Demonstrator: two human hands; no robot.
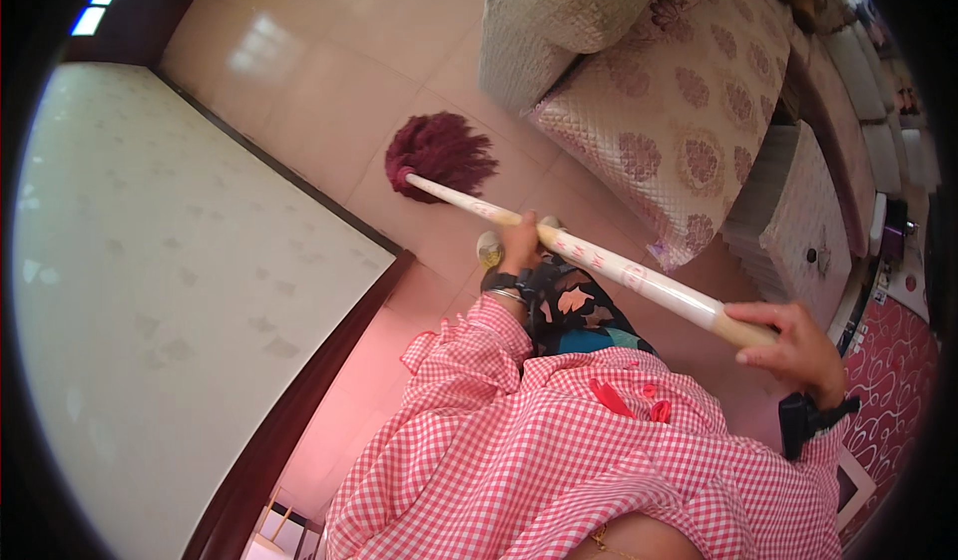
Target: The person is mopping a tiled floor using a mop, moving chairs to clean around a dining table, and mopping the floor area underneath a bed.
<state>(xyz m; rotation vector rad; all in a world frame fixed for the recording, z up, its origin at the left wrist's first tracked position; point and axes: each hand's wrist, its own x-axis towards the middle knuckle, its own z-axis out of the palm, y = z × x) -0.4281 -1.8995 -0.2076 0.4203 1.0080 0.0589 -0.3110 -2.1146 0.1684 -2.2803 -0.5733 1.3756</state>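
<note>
A mop point(639, 279) with a long pale handle and a dark red string head slants across the view. Its mop head point(439, 156) rests on the tiled floor, strands fanned out to the right. Partway down the handle, my left hand point(519, 244) is closed around it, close above my shoes. My right hand point(793, 348) grips the handle's upper end at the right, thumb and fingers wrapped about it. Both wrists carry black straps, and the sleeves are red-and-white checked.
At the left stands a large pale panel point(180, 290) with a dark red frame. A sofa point(539, 41) with a quilted floral cover point(679, 121) fills the upper right. Beside it are a white patterned cabinet point(803, 231) and a red patterned surface point(888, 400). Glossy beige tiles point(329, 71) stretch beyond the mop.
</note>
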